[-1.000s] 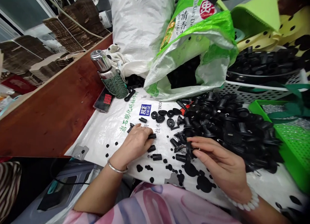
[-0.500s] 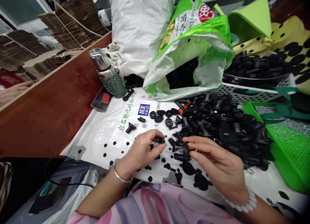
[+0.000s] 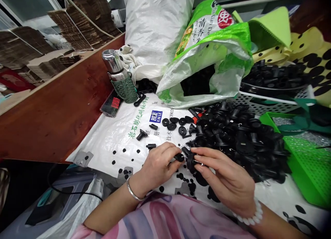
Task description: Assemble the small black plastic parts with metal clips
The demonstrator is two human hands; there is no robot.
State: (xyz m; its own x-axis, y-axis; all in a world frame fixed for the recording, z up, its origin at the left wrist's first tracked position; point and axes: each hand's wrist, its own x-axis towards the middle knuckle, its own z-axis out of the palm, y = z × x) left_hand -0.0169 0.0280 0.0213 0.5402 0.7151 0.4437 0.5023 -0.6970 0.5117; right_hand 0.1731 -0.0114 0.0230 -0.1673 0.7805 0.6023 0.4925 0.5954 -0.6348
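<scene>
My left hand (image 3: 159, 165) pinches a small black plastic cap (image 3: 179, 157) between thumb and fingers. My right hand (image 3: 223, 178) grips a black disc-shaped plastic part (image 3: 190, 160) with a stem, held just right of the cap so the two pieces nearly touch. Both hands hover over a white printed plastic sheet (image 3: 116, 139). A big heap of black plastic parts (image 3: 240, 139) lies right behind my right hand. Loose black pieces (image 3: 173, 123) lie scattered on the sheet beyond my left hand.
A steel flask in a green sleeve (image 3: 120, 77) and a phone (image 3: 111, 103) sit at the sheet's far left. A green-and-white sack (image 3: 207, 53) gapes behind the heap. A white basket of black parts (image 3: 274, 91) and green trays (image 3: 305, 156) stand right. Brown tabletop (image 3: 57, 122) lies left.
My left hand lifted from the sheet with a small black cap and brought it rightward to the part in my right hand. The right hand shifted slightly left.
</scene>
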